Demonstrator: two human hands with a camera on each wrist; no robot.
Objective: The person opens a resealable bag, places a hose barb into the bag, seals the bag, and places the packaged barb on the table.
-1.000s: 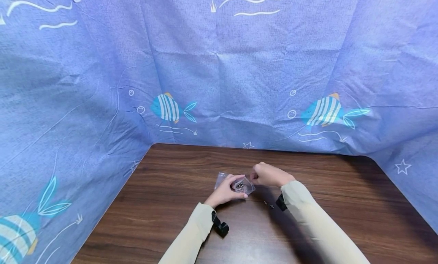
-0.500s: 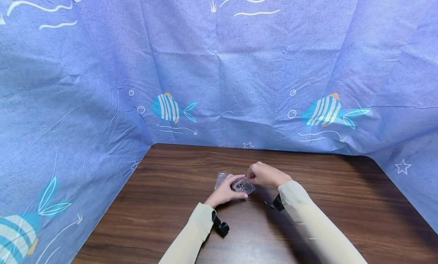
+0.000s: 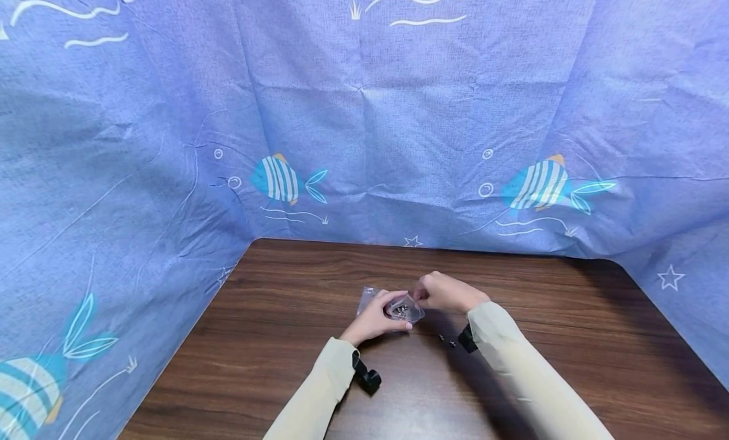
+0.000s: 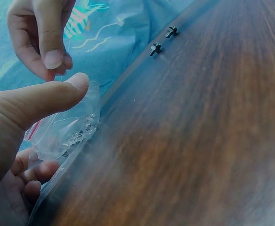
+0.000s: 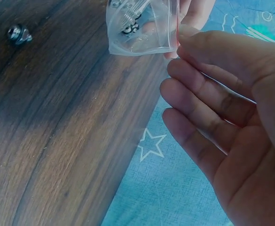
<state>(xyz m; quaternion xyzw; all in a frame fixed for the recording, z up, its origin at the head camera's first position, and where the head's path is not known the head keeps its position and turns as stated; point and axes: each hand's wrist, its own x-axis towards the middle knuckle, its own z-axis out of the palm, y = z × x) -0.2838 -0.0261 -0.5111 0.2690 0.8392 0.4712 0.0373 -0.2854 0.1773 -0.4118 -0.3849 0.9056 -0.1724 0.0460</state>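
Note:
My left hand holds a small clear zip bag low over the table, thumb on the near side and fingers on the far side. Small shiny metal screws lie inside, seen through the plastic. A red seal line runs along the bag near its mouth. At the bag's right edge is my right hand; its thumb and index finger pinch at the seal edge in the right wrist view, the other fingers loosely bent. Two loose screws lie on the table, to the right of the bag.
The brown wooden table reaches back to a blue cloth curtain printed with fish. Curtain also hangs at both sides. A black strap with a camera sits on the left wrist, another on the right.
My right hand shifted left toward the bag, then slightly back right. The left hand, the bag and the two loose screws have stayed in place.

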